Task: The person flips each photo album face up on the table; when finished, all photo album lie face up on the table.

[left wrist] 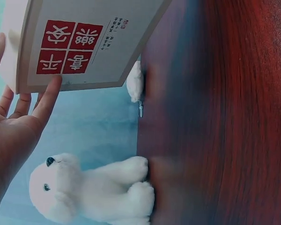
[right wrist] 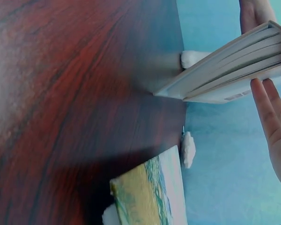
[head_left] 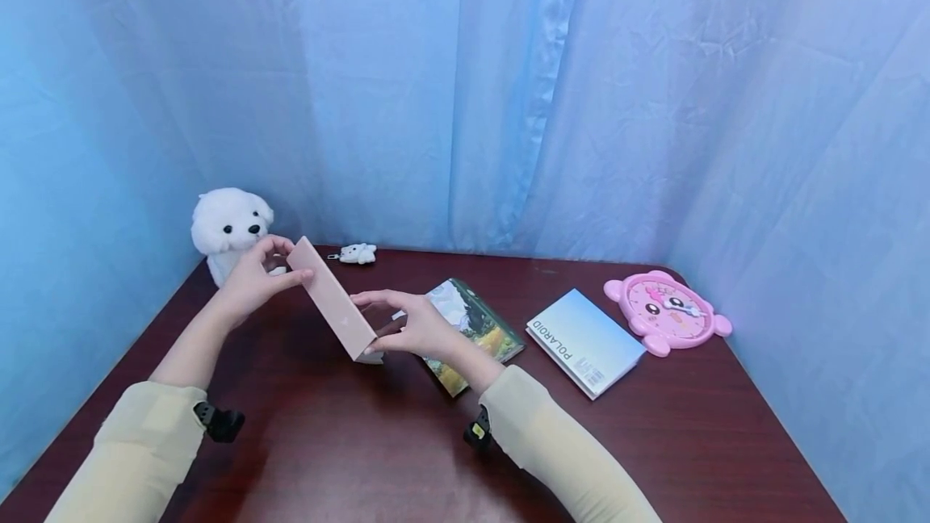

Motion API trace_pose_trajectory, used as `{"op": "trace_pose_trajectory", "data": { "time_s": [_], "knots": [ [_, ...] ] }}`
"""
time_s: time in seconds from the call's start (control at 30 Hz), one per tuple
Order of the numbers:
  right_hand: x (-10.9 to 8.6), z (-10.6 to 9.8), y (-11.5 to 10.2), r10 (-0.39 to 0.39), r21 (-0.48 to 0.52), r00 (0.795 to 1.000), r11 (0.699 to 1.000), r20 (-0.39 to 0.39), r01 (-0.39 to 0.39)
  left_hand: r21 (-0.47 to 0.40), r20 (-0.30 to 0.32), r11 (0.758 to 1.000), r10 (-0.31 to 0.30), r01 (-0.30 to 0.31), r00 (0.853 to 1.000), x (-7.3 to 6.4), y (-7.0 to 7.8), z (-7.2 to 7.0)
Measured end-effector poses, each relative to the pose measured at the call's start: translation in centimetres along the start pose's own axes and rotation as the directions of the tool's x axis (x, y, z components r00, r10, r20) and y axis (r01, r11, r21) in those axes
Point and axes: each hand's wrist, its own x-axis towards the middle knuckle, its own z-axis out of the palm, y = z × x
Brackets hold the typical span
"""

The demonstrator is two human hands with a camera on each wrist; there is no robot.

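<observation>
Both hands hold a thick book with a pale pink spine (head_left: pixel 330 297) above the table, tilted with its spine up. My left hand (head_left: pixel 254 281) grips its far left end, thumb on the spine and fingers at the cover. My right hand (head_left: pixel 414 325) pinches the near right end between thumb and fingers. In the left wrist view, the book's cover (left wrist: pixel 91 58) shows red squares with white characters. The right wrist view shows its page edges (right wrist: pixel 239 58). A white plush dog (head_left: pixel 225 224) sits just beyond my left hand. Partly behind my right forearm lies a landscape-covered book (head_left: pixel 479 317).
A white-blue POLAROID book (head_left: pixel 584 341) lies right of the landscape book. Farther right is a pink animal-shaped clock (head_left: pixel 668 311). A small white plush keychain (head_left: pixel 358 253) lies at the table's back edge. Blue curtains (head_left: pixel 385 103) surround the dark red table (head_left: pixel 327 458).
</observation>
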Motion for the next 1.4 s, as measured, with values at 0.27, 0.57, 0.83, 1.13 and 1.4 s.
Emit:
{"op": "trace_pose_trajectory", "data": {
  "time_s": [0.27,0.57,0.83,1.13,1.4],
  "knots": [
    [0.3,0.8,0.5,0.008,0.041,1.0,0.999,-0.007,-0.008,-0.024,-0.031,1.0,0.003,-0.003,1.0,0.3,-0.4,0.5],
    [0.7,2.2,4.1,0.116,0.044,0.993,0.992,-0.003,-0.116,0.031,-0.001,0.999,0.018,-0.018,1.0,0.2,-0.7,0.5],
    [0.6,2.2,5.4,0.121,-0.134,0.992,0.984,0.038,-0.115,0.003,0.059,1.0,-0.013,0.013,0.998,-0.5,-2.0,0.3],
    [-0.2,1.3,7.2,0.147,-0.293,0.982,0.95,0.12,-0.107,-0.031,0.088,0.996,-0.086,0.089,0.992,-1.2,-3.7,0.2],
    [-0.3,0.5,7.8,0.214,-0.335,0.954,0.932,0.208,-0.136,0.01,0.088,0.993,-0.116,0.116,0.989,-1.7,-5.5,0.3]
  ]
}}
